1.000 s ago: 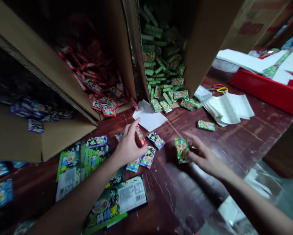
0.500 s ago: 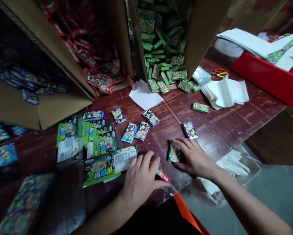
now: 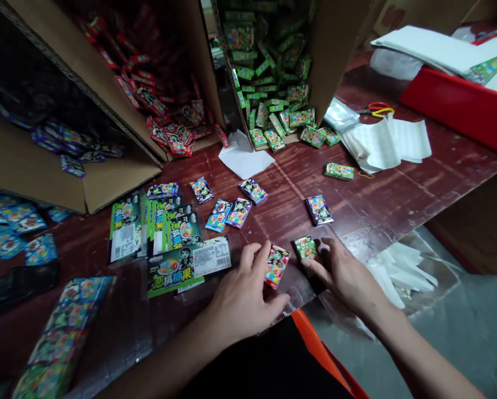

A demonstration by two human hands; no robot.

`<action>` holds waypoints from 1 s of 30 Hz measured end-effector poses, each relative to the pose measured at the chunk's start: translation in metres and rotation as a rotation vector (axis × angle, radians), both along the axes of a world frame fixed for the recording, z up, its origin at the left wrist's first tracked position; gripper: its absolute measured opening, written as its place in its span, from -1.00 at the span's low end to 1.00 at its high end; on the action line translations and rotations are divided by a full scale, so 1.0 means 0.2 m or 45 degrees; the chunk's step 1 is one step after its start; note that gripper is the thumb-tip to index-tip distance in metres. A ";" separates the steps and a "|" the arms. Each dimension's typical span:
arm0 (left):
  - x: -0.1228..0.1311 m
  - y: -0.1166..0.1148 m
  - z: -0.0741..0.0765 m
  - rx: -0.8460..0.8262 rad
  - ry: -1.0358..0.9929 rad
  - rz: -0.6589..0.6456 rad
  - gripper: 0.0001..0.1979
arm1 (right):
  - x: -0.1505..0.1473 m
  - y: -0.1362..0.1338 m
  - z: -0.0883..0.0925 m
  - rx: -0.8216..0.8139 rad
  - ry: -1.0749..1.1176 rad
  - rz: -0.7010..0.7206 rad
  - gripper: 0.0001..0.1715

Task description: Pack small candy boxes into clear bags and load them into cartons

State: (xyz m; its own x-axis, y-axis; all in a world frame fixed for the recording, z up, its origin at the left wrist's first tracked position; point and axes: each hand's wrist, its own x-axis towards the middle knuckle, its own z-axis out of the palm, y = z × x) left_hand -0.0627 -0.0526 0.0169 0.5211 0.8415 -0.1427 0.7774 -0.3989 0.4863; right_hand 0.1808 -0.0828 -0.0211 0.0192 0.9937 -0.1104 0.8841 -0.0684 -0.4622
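Note:
A small red candy packet [image 3: 277, 266] lies face up beside the fingers of my left hand [image 3: 244, 293]. The forefinger runs along its left edge, while the thumb stretches out below it, apart. To the right, a small green candy packet [image 3: 306, 247] is held at its lower right side by the thumb and fingers of my right hand [image 3: 346, 271]; part of the grip is hidden. Just beyond is a purple packet [image 3: 319, 210]. Further left lie a blue packet [image 3: 219, 215] and several purple packets [image 3: 239, 213]. Printed green-and-black pouches [image 3: 188, 271] overlap beside my left hand.
Open cartons hold red packets [image 3: 171, 136], green packets [image 3: 273, 119] and purple packets [image 3: 61, 138]. Blue packets [image 3: 13, 219] lie at the left, above a joined strip of packets [image 3: 59, 338]. Scissors [image 3: 377, 110], paper sheets [image 3: 392, 144] and a red box [image 3: 460, 108] stand right.
The red packet has turned from its edge to face up beside my left hand. My right hand has shifted from on top of the green packet to its right side. The view has moved slightly.

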 end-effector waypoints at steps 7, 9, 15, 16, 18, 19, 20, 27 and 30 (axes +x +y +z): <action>-0.05 0.21 0.00 -0.008 0.011 -0.516 -0.08 | 0.14 0.06 0.06 0.150 0.096 0.384 0.04; 0.00 0.24 -0.04 0.021 0.018 -0.478 -0.13 | 0.14 0.11 0.03 0.211 0.082 0.566 0.15; 0.04 0.20 -0.11 0.092 -0.012 -0.270 -0.03 | 0.06 0.18 -0.07 0.110 0.159 0.754 0.17; 0.03 0.20 -0.11 0.091 -0.015 -0.259 -0.01 | 0.04 0.19 -0.07 0.114 0.171 0.761 0.20; 0.03 0.19 -0.13 0.084 -0.018 -0.239 0.03 | 0.02 0.20 -0.07 0.122 0.186 0.776 0.23; 0.03 0.19 -0.13 0.080 -0.020 -0.232 0.04 | 0.01 0.20 -0.07 0.131 0.191 0.780 0.22; 0.03 0.18 -0.14 0.077 -0.023 -0.228 0.06 | 0.01 0.20 -0.07 0.142 0.194 0.781 0.20; -0.11 0.16 -0.07 0.104 0.001 -0.228 0.32 | -0.06 0.18 -0.09 0.233 0.231 0.799 0.06; -0.34 0.18 -0.01 0.222 0.127 -0.129 0.38 | -0.12 0.20 -0.10 0.343 0.282 0.723 0.00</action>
State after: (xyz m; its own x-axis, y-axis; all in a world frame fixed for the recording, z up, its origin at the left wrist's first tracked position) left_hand -0.1300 -0.0168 0.0148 0.5946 0.8022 -0.0548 0.7700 -0.5485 0.3261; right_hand 0.1565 -0.0429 -0.0417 -0.5096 0.8363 0.2021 0.6308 0.5229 -0.5732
